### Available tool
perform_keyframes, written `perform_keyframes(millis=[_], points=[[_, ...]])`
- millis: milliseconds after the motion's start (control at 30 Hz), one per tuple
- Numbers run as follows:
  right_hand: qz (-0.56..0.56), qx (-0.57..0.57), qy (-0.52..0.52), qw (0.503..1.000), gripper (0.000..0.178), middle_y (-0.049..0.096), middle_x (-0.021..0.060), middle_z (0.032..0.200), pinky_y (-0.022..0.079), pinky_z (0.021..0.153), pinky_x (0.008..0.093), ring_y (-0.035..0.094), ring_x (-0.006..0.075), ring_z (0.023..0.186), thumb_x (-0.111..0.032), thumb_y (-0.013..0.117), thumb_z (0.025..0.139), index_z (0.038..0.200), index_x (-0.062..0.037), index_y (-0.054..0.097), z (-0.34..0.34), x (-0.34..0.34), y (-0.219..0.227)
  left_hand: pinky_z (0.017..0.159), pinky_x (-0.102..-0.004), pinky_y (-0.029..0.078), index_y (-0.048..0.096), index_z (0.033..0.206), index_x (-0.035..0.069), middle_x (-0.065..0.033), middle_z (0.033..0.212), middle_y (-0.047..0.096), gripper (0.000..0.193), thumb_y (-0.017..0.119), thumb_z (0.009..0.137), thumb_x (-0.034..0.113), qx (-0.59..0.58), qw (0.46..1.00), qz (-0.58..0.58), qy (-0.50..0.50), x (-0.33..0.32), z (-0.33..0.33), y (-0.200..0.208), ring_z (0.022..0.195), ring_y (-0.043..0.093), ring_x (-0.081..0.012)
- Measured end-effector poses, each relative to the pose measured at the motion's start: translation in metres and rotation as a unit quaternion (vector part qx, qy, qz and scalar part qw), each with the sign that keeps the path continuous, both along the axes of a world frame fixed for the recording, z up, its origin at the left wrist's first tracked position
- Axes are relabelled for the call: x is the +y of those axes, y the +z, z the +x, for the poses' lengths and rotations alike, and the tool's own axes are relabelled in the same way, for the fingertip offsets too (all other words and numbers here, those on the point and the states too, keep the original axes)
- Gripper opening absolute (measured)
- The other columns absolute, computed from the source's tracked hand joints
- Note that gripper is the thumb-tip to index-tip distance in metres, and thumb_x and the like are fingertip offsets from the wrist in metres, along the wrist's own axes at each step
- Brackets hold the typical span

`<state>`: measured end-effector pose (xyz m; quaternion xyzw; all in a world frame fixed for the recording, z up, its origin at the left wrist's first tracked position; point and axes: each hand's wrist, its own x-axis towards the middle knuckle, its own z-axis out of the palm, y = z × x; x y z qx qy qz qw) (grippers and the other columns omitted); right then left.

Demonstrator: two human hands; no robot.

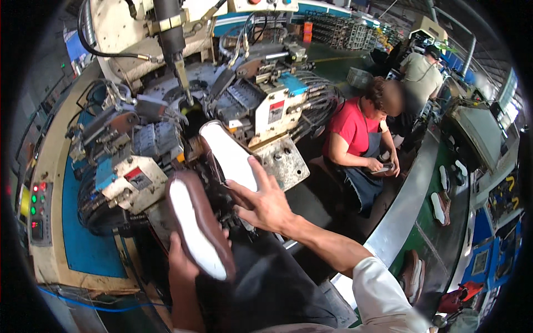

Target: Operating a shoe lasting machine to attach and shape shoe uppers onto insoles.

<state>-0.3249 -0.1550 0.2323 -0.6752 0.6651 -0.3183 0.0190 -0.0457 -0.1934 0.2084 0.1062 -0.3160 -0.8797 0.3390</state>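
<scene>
My left hand [183,261] is closed round a brown shoe upper [215,230], holding it bottom side up so its white insole board [189,227] shows. A second brown shoe upper [209,157], also with its white bottom [227,149] upward, sits at the middle of a lasting machine [244,105]. At the near end of that second upper is my right hand [269,202], its fingers spread over the white bottom and the side edge. The underside of this grip is hidden.
Metal clamps and hoses flank the machine's middle, below a vertical rod [180,69]. A button panel [39,208] is at far left. On the right, a person in red [355,127] sits handling something beside a green conveyor [427,238] carrying several shoes. Another person [419,75] works behind.
</scene>
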Motion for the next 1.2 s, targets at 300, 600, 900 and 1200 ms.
perform_keyframes(millis=[300, 600, 900, 1200], points=[[-0.001, -0.009, -0.029, 1.0, 0.073, 0.021, 0.0362, 0.175, 0.054, 0.109, 0.0602, 0.058, 0.0574, 0.124, -0.035, 0.084, 0.087, 0.157, -0.0343, 0.061, 0.034, -0.028, -0.051, 0.104, -0.0679, 0.058, 0.039, 0.166, 0.002, -0.0307, 0.137, 0.067, 0.098, 0.046, 0.104, 0.078, -0.114, 0.963, 0.177, 0.17, 0.109, 0.082, -0.052, 0.12, 0.071, -0.0489], [-0.012, 0.208, -0.021, 0.978, 0.083, 0.031, 0.0319, 0.173, 0.032, 0.126, 0.0685, 0.025, 0.0541, 0.162, -0.062, 0.075, 0.095, 0.165, -0.0237, 0.051, 0.06, -0.025, -0.029, 0.104, -0.0679, 0.056, 0.047, 0.161, 0.003, -0.033, 0.132, 0.068, 0.089, 0.042, 0.106, 0.073, -0.125, 0.932, 0.291, 0.178, 0.151, 0.081, -0.099, 0.12, 0.069, -0.0532], [0.045, 0.226, -0.007, 0.973, 0.079, 0.039, 0.031, 0.167, 0.051, 0.116, 0.056, 0.039, 0.055, 0.152, -0.049, 0.078, 0.096, 0.163, -0.0167, 0.051, 0.055, -0.037, -0.021, 0.103, -0.0631, 0.06, 0.047, 0.161, 0.002, -0.0281, 0.139, 0.069, 0.077, 0.046, 0.112, 0.062, -0.14, 0.956, 0.234, 0.109, 0.168, 0.047, -0.103, 0.12, 0.073, -0.0472], [-0.006, 0.199, -0.014, 0.98, 0.077, 0.047, 0.0304, 0.159, 0.06, 0.104, 0.0593, 0.043, 0.0611, 0.144, -0.047, 0.082, 0.092, 0.158, -0.0167, 0.055, 0.048, -0.138, -0.005, 0.109, -0.0605, 0.057, 0.047, 0.16, 0.002, -0.0245, 0.141, 0.068, 0.077, 0.046, 0.111, 0.062, -0.168, 0.959, 0.225, 0.022, 0.133, 0.013, -0.156, 0.122, 0.071, -0.0441]])
